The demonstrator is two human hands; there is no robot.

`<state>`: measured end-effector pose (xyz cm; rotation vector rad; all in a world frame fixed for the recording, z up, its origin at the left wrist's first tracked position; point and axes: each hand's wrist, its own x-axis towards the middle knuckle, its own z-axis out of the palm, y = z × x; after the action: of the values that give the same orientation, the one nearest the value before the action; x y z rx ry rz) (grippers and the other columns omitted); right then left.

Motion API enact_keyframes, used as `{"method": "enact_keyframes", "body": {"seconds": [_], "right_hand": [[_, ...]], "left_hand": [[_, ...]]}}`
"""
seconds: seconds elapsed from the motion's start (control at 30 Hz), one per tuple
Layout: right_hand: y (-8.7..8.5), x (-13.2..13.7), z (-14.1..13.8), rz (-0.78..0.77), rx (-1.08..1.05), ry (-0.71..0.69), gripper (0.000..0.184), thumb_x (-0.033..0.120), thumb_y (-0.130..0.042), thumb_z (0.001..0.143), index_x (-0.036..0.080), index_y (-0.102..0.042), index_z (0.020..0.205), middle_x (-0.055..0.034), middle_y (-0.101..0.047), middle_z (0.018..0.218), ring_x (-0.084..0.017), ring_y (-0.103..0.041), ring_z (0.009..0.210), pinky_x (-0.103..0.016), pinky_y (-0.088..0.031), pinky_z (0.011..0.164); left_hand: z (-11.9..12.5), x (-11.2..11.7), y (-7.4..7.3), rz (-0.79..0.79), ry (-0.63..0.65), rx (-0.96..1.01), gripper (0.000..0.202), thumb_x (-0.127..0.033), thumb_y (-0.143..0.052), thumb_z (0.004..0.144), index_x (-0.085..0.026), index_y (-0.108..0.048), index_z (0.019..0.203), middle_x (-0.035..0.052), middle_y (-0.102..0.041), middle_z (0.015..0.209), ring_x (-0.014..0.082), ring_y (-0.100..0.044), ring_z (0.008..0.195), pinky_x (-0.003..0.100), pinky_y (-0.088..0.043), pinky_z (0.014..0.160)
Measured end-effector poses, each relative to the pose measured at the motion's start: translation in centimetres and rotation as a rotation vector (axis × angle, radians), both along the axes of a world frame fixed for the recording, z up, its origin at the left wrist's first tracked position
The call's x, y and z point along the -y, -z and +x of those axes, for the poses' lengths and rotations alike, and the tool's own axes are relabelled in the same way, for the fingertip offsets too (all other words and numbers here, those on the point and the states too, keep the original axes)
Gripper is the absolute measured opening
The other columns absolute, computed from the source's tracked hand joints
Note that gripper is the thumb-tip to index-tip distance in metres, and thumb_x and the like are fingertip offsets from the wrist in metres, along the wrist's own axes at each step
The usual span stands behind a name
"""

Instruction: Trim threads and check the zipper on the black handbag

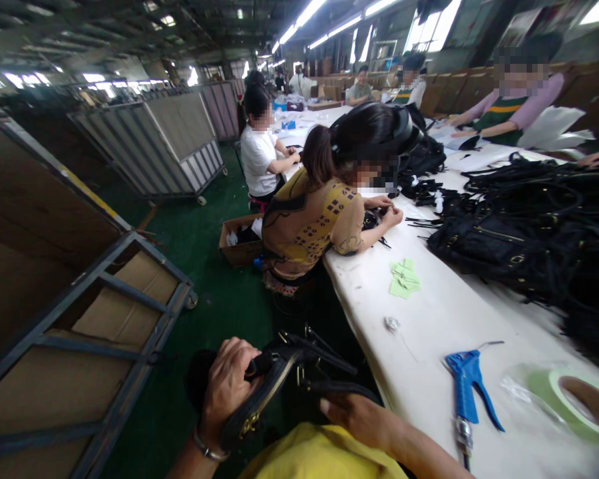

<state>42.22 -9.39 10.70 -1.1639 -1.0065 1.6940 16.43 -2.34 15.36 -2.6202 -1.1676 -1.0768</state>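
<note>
A black handbag (272,389) with a brass-coloured zip and gold metal fittings hangs in front of me, beside the table's edge. My left hand (231,376) is closed around its left side, fingers curled over the black material. At the bag's right side is my right hand (352,414), holding it near a black strap that crosses above the hand; the thumb shows, while most other fingers are hidden. The bag's handles stick out away from me. My yellow clothing (324,456) shows just below the bag.
The white table (359,313) carries a blue air gun (464,386), a roll of green tape (539,386), green paper slips (404,278) and a pile of black bags (519,246). A co-worker (314,219) sits ahead. Left stands a wheeled metal-framed cart (150,359).
</note>
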Motion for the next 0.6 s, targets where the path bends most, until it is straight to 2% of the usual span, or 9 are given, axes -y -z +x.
{"method": "enact_keyframes", "body": {"seconds": [0.07, 0.1, 0.17, 0.23, 0.33, 0.43, 0.6], "right_hand": [[-2.1, 0.7, 0.1, 0.088, 0.177, -0.227, 0.022, 0.027, -0.076, 0.074, 0.018, -0.067, 0.056, 0.0031, -0.058, 0.052, -0.01, -0.044, 0.049, -0.023, -0.036, 0.052], [-3.4, 0.8, 0.0, 0.124, 0.267, -0.334, 0.024, 0.027, -0.072, 0.079, 0.018, -0.067, 0.057, 0.0029, -0.057, 0.053, -0.01, -0.043, 0.05, -0.024, -0.034, 0.051], [-5.6, 0.5, -0.6, 0.148, 0.322, -0.381, 0.022, 0.031, -0.064, 0.085, 0.019, -0.067, 0.067, 0.0016, -0.059, 0.059, -0.011, -0.047, 0.053, -0.024, -0.036, 0.051], [-6.9, -0.3, -1.4, 0.212, 0.309, -0.216, 0.016, 0.031, -0.065, 0.084, 0.019, -0.066, 0.075, -0.0002, -0.062, 0.066, -0.014, -0.054, 0.059, -0.025, -0.041, 0.055], [-6.8, -1.7, -2.6, 0.514, 0.436, 0.013, 0.008, 0.021, -0.067, 0.083, 0.02, -0.064, 0.076, -0.0021, -0.064, 0.076, -0.016, -0.059, 0.072, -0.027, -0.046, 0.066], [-5.8, -2.6, -3.5, 0.677, 0.512, 0.09, 0.008, 0.016, -0.065, 0.085, 0.02, -0.063, 0.079, -0.0031, -0.064, 0.08, -0.017, -0.06, 0.078, -0.027, -0.047, 0.07], [-4.9, -2.8, -4.4, 0.737, 0.532, 0.153, 0.007, 0.014, -0.063, 0.086, 0.021, -0.063, 0.084, -0.0029, -0.063, 0.081, -0.016, -0.06, 0.077, -0.027, -0.048, 0.068]], "left_hand": [[-0.2, 0.2, 0.1, -0.024, -0.008, -0.012, 0.008, -0.013, -0.053, 0.087, -0.02, -0.049, 0.089, 0.0003, -0.057, 0.074, 0.0165, -0.053, 0.071, 0.028, -0.047, 0.069], [-0.3, 0.3, 0.2, -0.036, -0.018, -0.014, 0.009, -0.012, -0.053, 0.086, -0.02, -0.048, 0.088, 0.0, -0.057, 0.073, 0.0164, -0.054, 0.07, 0.028, -0.047, 0.068], [-0.5, 0.6, 0.3, -0.046, -0.037, -0.012, 0.01, -0.011, -0.051, 0.085, -0.021, -0.049, 0.088, -0.0008, -0.057, 0.073, 0.0158, -0.057, 0.069, 0.027, -0.049, 0.068], [-0.7, 0.9, 0.5, -0.049, -0.071, -0.001, 0.017, -0.008, -0.047, 0.08, -0.022, -0.049, 0.089, -0.0013, -0.059, 0.074, 0.0148, -0.06, 0.07, 0.025, -0.05, 0.069], [-0.9, 1.4, 0.8, -0.12, -0.143, 0.04, 0.032, -0.001, -0.041, 0.069, -0.024, -0.05, 0.09, -0.0023, -0.062, 0.079, 0.0124, -0.064, 0.071, 0.021, -0.048, 0.065], [-0.6, 2.1, 0.8, -0.326, -0.268, 0.117, 0.036, 0.0, -0.04, 0.065, -0.026, -0.052, 0.087, -0.0041, -0.061, 0.078, 0.0118, -0.062, 0.065, 0.021, -0.044, 0.062], [0.6, 3.2, -1.0, -0.622, -0.457, 0.174, 0.033, 0.0, -0.047, 0.066, -0.026, -0.057, 0.085, -0.0057, -0.062, 0.075, 0.0126, -0.06, 0.065, 0.021, -0.038, 0.06]]}}
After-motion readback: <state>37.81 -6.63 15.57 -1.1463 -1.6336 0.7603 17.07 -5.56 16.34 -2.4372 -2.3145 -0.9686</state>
